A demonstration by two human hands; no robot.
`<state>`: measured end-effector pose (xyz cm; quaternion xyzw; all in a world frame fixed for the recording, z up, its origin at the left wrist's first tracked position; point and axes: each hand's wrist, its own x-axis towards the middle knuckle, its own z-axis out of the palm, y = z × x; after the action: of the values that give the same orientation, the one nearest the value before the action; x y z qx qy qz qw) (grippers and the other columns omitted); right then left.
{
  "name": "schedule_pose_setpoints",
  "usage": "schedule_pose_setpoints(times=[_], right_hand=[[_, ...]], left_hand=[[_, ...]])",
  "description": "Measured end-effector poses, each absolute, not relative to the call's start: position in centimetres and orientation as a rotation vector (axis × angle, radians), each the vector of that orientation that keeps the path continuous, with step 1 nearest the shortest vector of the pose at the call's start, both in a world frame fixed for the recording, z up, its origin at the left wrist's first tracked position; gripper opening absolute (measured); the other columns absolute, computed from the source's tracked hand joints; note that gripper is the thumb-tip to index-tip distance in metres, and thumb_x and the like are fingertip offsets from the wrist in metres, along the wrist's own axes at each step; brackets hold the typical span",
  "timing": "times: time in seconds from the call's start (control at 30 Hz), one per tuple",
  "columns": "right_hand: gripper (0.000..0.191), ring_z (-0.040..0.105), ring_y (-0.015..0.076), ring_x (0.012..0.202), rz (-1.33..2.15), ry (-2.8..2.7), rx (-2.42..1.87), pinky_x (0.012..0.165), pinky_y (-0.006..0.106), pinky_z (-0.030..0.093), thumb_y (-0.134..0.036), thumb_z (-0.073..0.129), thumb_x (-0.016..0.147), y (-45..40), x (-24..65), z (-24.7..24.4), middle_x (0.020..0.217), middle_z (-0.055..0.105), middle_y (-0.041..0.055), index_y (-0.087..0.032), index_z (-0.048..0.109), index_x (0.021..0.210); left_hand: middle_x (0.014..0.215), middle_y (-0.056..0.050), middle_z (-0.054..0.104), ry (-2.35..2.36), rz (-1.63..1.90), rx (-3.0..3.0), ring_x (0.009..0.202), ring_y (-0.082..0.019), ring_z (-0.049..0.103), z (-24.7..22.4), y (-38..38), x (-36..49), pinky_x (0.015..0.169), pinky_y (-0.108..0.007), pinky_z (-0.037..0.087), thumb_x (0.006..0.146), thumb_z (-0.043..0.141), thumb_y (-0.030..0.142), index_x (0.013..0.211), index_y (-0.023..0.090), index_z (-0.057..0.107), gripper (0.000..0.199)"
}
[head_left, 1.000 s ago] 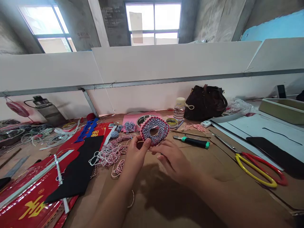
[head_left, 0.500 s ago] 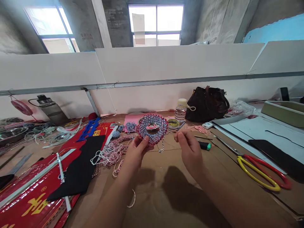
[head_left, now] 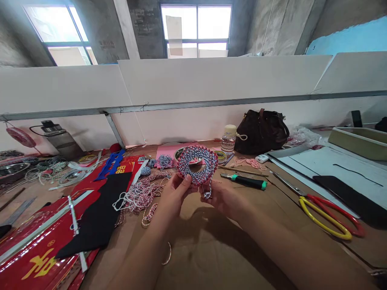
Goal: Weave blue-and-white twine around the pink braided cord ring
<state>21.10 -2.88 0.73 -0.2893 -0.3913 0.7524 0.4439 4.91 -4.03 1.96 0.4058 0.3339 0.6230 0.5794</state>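
Note:
A ring of braided cord (head_left: pixel 208 165), blue and white with a dark red scalloped edge, is held up over the table. My left hand (head_left: pixel 178 189) grips its lower left edge, thumb in front and fingers behind. At the ring's lower right, my right hand (head_left: pixel 222 197) has its fingertips closed close under the edge. A short blue-and-white cord end (head_left: pixel 207 193) hangs there in front of those fingers. The ring and cord partly hide the right fingertips, so what they pinch is unclear.
Left lie tangled red-and-white cords (head_left: pixel 142 197), black cloth (head_left: pixel 93 221) and red packaging (head_left: pixel 18 249). Right of my hands are a utility knife (head_left: pixel 249 182), a thin stick (head_left: pixel 244 171) and large scissors (head_left: pixel 326 213). Behind stand a small jar (head_left: pixel 229 139) and a dark bag (head_left: pixel 261 133).
My right hand has moved left from beside the ring to its lower right edge, uncovering the utility knife. The ring has shifted slightly right in my left hand.

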Motion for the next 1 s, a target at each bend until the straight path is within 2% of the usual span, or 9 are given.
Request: schedule_pose_setpoints(times=[0.2, 0.33, 0.43, 0.53, 0.7, 0.8, 0.93, 1.0], right_hand=[[0.022, 0.052, 0.0121, 0.066, 1.878, -0.938, -0.694, 0.068, 0.026, 0.047, -0.039, 0.076, 0.072, -2.90, 20.91, 0.80, 0.074, 0.064, 0.0002, -0.019, 0.067, 0.077], [0.040, 0.052, 0.0136, 0.065, 1.855, -0.898, -0.603, 0.066, 0.028, 0.046, -0.061, 0.063, 0.082, -2.64, 20.76, 0.97, 0.072, 0.061, 0.0001, -0.021, 0.063, 0.080], [0.049, 0.054, 0.0155, 0.071, 1.811, -0.948, -0.519, 0.066, 0.029, 0.046, -0.070, 0.062, 0.079, -2.59, 20.84, 0.94, 0.081, 0.062, 0.0022, -0.022, 0.065, 0.092], [0.046, 0.053, 0.0157, 0.074, 1.765, -1.028, -0.481, 0.066, 0.029, 0.046, -0.063, 0.073, 0.073, -2.85, 20.93, 0.77, 0.086, 0.064, 0.0033, -0.022, 0.066, 0.093], [0.034, 0.052, 0.0145, 0.071, 1.752, -1.058, -0.524, 0.064, 0.027, 0.045, -0.051, 0.074, 0.078, -3.23, 20.88, 0.70, 0.085, 0.065, 0.0040, -0.019, 0.067, 0.088], [0.035, 0.052, 0.0144, 0.070, 1.749, -1.046, -0.518, 0.063, 0.027, 0.046, -0.051, 0.076, 0.077, -3.10, 20.82, 0.78, 0.080, 0.064, 0.0035, -0.018, 0.068, 0.087], [0.043, 0.055, 0.0155, 0.071, 1.804, -0.932, -0.500, 0.061, 0.028, 0.046, -0.062, 0.066, 0.080, -2.68, 20.88, 1.06, 0.083, 0.066, 0.0040, -0.020, 0.067, 0.090], [0.038, 0.056, 0.0146, 0.068, 1.825, -0.857, -0.547, 0.061, 0.027, 0.047, -0.057, 0.068, 0.081, -2.53, 20.97, 1.16, 0.081, 0.067, 0.0031, -0.020, 0.067, 0.090]], left_hand=[[0.096, -0.008, 0.073, 0.823, 1.397, 1.006, 0.082, -0.020, 0.069, 1.66, -3.90, 4.98, 0.079, -0.036, 0.058, 0.066, 0.084, 0.048, 0.101, 0.016, 0.069, 0.049], [0.093, -0.009, 0.074, 0.865, 1.381, 0.977, 0.080, -0.020, 0.070, 1.55, -3.85, 5.12, 0.077, -0.035, 0.058, 0.059, 0.088, 0.049, 0.095, 0.015, 0.069, 0.053], [0.091, -0.008, 0.074, 0.849, 1.393, 0.950, 0.076, -0.018, 0.070, 1.47, -3.82, 5.10, 0.077, -0.033, 0.058, 0.060, 0.089, 0.046, 0.094, 0.014, 0.070, 0.051], [0.090, -0.007, 0.074, 0.842, 1.396, 0.943, 0.073, -0.016, 0.068, 1.46, -3.82, 5.04, 0.077, -0.032, 0.057, 0.061, 0.089, 0.044, 0.094, 0.014, 0.070, 0.049], [0.084, -0.005, 0.072, 0.855, 1.381, 0.936, 0.069, -0.014, 0.066, 1.62, -3.88, 4.98, 0.072, -0.031, 0.056, 0.059, 0.088, 0.048, 0.088, 0.015, 0.068, 0.049], [0.080, -0.004, 0.071, 0.845, 1.395, 0.940, 0.068, -0.015, 0.066, 1.82, -3.79, 4.76, 0.072, -0.031, 0.056, 0.065, 0.085, 0.049, 0.087, 0.015, 0.066, 0.044], [0.080, -0.003, 0.070, 0.873, 1.431, 1.005, 0.071, -0.015, 0.067, 1.91, -3.66, 4.46, 0.073, -0.031, 0.057, 0.067, 0.084, 0.046, 0.092, 0.016, 0.066, 0.044], [0.080, -0.004, 0.070, 0.885, 1.428, 1.019, 0.071, -0.015, 0.067, 1.82, -3.70, 4.49, 0.073, -0.032, 0.058, 0.067, 0.084, 0.047, 0.092, 0.015, 0.066, 0.044]])
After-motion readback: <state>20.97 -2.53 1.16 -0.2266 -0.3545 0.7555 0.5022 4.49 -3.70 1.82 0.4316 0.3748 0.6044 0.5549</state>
